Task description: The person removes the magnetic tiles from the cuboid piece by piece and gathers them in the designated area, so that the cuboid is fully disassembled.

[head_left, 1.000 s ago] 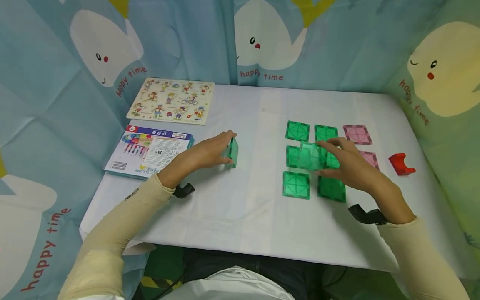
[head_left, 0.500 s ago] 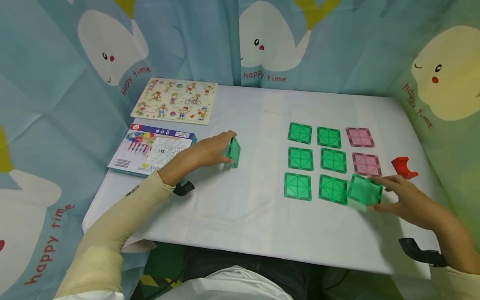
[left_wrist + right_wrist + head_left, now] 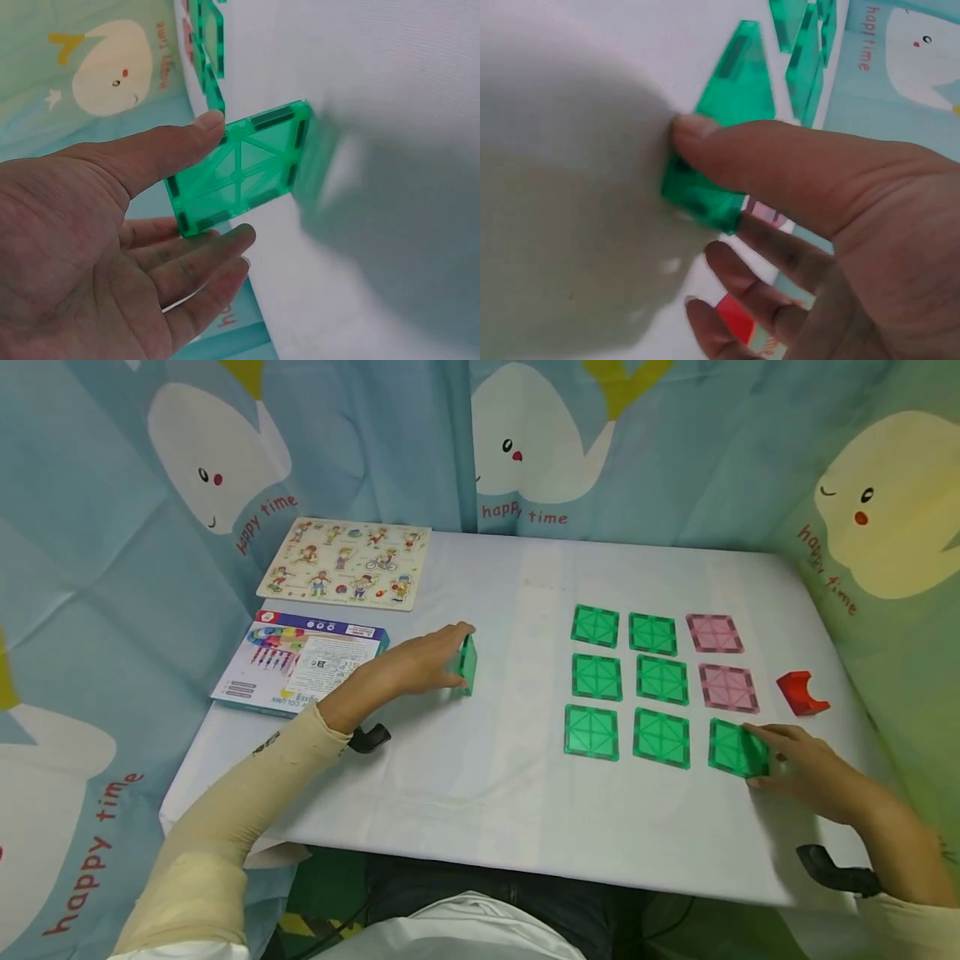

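Note:
My left hand (image 3: 423, 660) pinches a green square magnetic tile (image 3: 247, 169) by two opposite edges, thumb on the near one. That tile stands on its edge on the white table, left of the middle. At the right front, my right hand (image 3: 813, 768) has thumb and fingers on the edges of another green tile (image 3: 731, 747), which lies flat at the end of the nearest row. Beside it are rows of flat green tiles (image 3: 662, 680) and two pink tiles (image 3: 729, 687), forming a grid. The right wrist view shows the thumb across this tile (image 3: 739, 82).
A red curved block (image 3: 802, 693) lies right of the pink tiles. At the back left are a picture puzzle board (image 3: 345, 564) and a boxed toy (image 3: 300, 662). Printed curtains (image 3: 375, 443) hang close around the table (image 3: 480, 793).
My right hand has carried a green tile from over the middle of the grid to the right front corner and lowered it flat there. The left hand keeps its place with its tile.

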`<state>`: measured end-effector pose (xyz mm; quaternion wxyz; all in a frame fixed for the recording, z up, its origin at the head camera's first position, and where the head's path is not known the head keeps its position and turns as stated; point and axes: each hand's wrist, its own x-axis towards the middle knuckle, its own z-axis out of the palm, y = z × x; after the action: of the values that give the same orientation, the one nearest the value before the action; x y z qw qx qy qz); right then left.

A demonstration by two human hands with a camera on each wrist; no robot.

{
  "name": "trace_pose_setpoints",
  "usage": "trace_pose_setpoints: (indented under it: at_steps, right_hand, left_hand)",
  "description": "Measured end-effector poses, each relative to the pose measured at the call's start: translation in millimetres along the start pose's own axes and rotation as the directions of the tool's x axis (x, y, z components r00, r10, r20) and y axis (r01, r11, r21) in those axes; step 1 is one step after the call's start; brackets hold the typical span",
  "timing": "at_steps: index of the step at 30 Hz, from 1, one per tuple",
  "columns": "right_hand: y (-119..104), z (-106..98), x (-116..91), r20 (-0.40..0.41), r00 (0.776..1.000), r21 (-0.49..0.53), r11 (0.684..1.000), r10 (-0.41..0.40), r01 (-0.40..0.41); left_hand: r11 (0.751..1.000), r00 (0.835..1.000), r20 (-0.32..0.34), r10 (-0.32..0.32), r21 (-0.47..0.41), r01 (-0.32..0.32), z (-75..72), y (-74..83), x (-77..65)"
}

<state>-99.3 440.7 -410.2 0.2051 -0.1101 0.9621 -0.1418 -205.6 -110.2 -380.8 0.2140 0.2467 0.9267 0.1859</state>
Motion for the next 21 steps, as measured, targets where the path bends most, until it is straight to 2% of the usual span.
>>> trace_pose_setpoints:
  at_steps: [5,9,12,15,21]
  right_hand:
    - [-17,-4,3,-0.028,0.999,-0.040,0.999,0.023,-0.024]
    - [-48,-13,17,-0.054,0.998,-0.017,0.999,0.034,-0.035]
    - [-81,-18,34,-0.033,0.999,-0.016,1.000,0.021,-0.021]
    - [-119,-16,55,-0.012,0.999,-0.041,0.999,-0.031,0.030]
    - [-198,3,106,-0.016,0.989,-0.089,0.985,-0.148,0.146]
  left_hand:
    - [1.000,1.000,0.004,0.001,-0.001,-0.001,0.5,2.6,1.2]
    - [1.000,1.000,0.004,0.005,0.001,-0.005,2.2,3.1,2.0]
    - [1.000,1.000,0.001,0.007,0.005,-0.007,3.7,3.2,2.8]
    - [1.000,1.000,-0.004,0.002,0.008,-0.002,4.5,3.4,2.5]
    - [1.000,1.000,-0.014,0.010,0.013,-0.010,5.0,3.3,1.4]
